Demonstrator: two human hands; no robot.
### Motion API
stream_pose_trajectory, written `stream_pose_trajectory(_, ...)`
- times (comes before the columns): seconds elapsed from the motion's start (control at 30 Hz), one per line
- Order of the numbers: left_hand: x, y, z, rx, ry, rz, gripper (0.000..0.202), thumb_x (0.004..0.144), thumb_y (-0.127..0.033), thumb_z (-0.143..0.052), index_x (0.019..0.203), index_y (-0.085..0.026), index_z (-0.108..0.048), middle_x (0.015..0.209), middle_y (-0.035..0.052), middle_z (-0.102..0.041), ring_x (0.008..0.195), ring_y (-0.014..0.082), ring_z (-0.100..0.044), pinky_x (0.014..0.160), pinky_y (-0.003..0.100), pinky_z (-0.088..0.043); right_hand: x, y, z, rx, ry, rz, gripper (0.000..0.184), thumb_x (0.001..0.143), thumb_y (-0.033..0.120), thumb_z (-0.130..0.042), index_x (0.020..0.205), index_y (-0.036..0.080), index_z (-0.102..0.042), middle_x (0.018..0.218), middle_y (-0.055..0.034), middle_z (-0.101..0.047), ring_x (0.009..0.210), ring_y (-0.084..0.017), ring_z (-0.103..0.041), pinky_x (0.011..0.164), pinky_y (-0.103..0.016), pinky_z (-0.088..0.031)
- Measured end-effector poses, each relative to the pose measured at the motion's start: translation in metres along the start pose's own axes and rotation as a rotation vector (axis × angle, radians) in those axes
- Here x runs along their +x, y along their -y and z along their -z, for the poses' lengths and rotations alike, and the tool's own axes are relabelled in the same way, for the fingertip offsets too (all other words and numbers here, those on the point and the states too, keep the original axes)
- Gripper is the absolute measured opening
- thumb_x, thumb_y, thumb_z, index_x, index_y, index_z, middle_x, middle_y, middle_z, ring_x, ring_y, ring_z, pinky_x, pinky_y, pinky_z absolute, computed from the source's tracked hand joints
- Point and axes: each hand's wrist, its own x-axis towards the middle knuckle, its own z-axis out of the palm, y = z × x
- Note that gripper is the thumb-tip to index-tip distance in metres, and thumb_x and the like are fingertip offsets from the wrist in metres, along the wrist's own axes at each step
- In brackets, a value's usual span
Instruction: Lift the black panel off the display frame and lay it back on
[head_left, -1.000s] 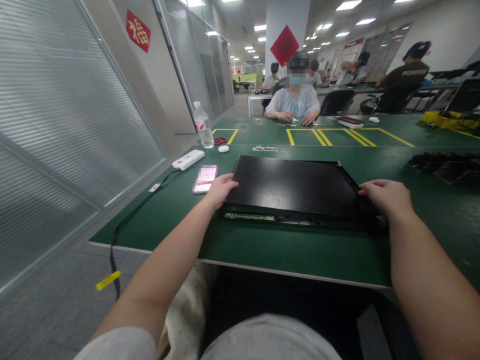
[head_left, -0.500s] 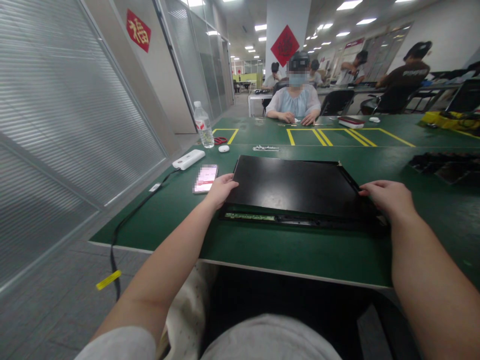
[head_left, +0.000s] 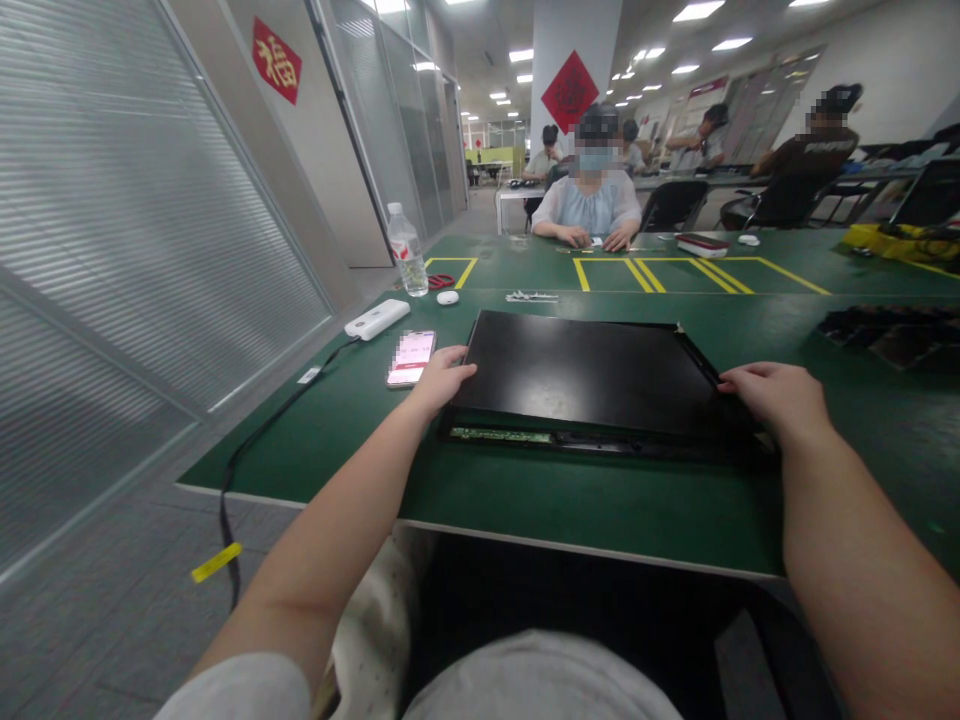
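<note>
A green, yellow-lined desk (head_left: 585,510) carries a shallow black rectangular frame (head_left: 630,446). Over the frame lies a flat black rectangular panel (head_left: 585,370), its front edge short of the frame's front rim. The left hand (head_left: 442,378) grasps the panel's left edge, thumb on top; the right hand (head_left: 776,395) pinches the right edge. A rectangular, pink-screened phone (head_left: 412,358) lies just beside the left hand. A narrow green circuit board (head_left: 499,436) lines the frame's front left.

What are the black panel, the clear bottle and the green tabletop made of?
Black panel: perhaps glass or plastic, satin-smooth; it returns a soft glare. Clear bottle: probably glossy plastic, being see-through with highlights. Green tabletop: smooth with a slight sheen, perhaps laminate or a rubbery mat; its evenly coloured surface leaves that open.
</note>
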Motion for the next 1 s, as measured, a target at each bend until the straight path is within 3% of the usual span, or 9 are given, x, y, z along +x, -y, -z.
stream_pose_trajectory(0.1, 0.001, 0.002, 0.001, 0.314, 0.061, -0.076, 0.024, 0.071, -0.019, -0.068, 0.092, -0.021, -0.079, 0.112, 0.0036, -0.075, 0.122, 0.0312, -0.061, 0.113, 0.044, -0.041, 0.005, -0.004, -0.003, -0.016, 0.003, 0.000, 0.019, 0.070, 0.037, -0.064, 0.073, 0.025, -0.078, 0.081, -0.0055, -0.075, 0.067, -0.022, -0.060, 0.067, -0.037, -0.047)
stream_pose_trajectory(0.23, 0.005, 0.009, 0.002, 0.454, 0.085, -0.101, 0.028, 0.073, -0.022, -0.065, 0.097, -0.020, -0.078, 0.121, 0.0054, -0.071, 0.129, 0.0307, -0.056, 0.116, 0.044, -0.038, 0.012, -0.010, -0.007, 0.021, 0.024, -0.015, 0.021, 0.069, 0.039, -0.065, 0.077, 0.025, -0.079, 0.082, -0.0053, -0.076, 0.065, -0.021, -0.059, 0.065, -0.037, -0.048)
stream_pose_trajectory(0.43, 0.010, 0.021, 0.002, 0.527, 0.034, -0.027, 0.034, 0.074, -0.021, -0.067, 0.106, -0.018, -0.078, 0.146, 0.0110, -0.054, 0.140, 0.0320, -0.048, 0.120, 0.043, -0.035, 0.010, -0.010, -0.007, 0.041, -0.005, 0.013, 0.017, 0.067, 0.036, -0.065, 0.071, 0.025, -0.078, 0.080, -0.0042, -0.076, 0.064, -0.020, -0.058, 0.063, -0.036, -0.045)
stream_pose_trajectory(0.63, 0.011, 0.026, 0.002, 0.558, 0.052, -0.024, 0.032, 0.074, -0.021, -0.069, 0.105, -0.017, -0.078, 0.147, 0.0117, -0.050, 0.139, 0.0314, -0.049, 0.121, 0.041, -0.036, 0.003, -0.003, -0.003, 0.065, -0.008, -0.020, 0.014, 0.068, 0.034, -0.067, 0.068, 0.024, -0.076, 0.076, -0.0036, -0.076, 0.061, -0.019, -0.057, 0.063, -0.035, -0.044)
stream_pose_trajectory(1.0, 0.009, 0.022, 0.002, 0.574, 0.066, -0.036, 0.030, 0.074, -0.020, -0.069, 0.102, -0.017, -0.078, 0.147, 0.0116, -0.051, 0.140, 0.0307, -0.049, 0.121, 0.039, -0.035, -0.003, -0.002, -0.001, 0.181, 0.011, -0.088, 0.024, 0.068, 0.034, -0.065, 0.081, 0.020, -0.079, 0.072, -0.0040, -0.074, 0.053, -0.015, -0.050, 0.055, -0.033, -0.040)
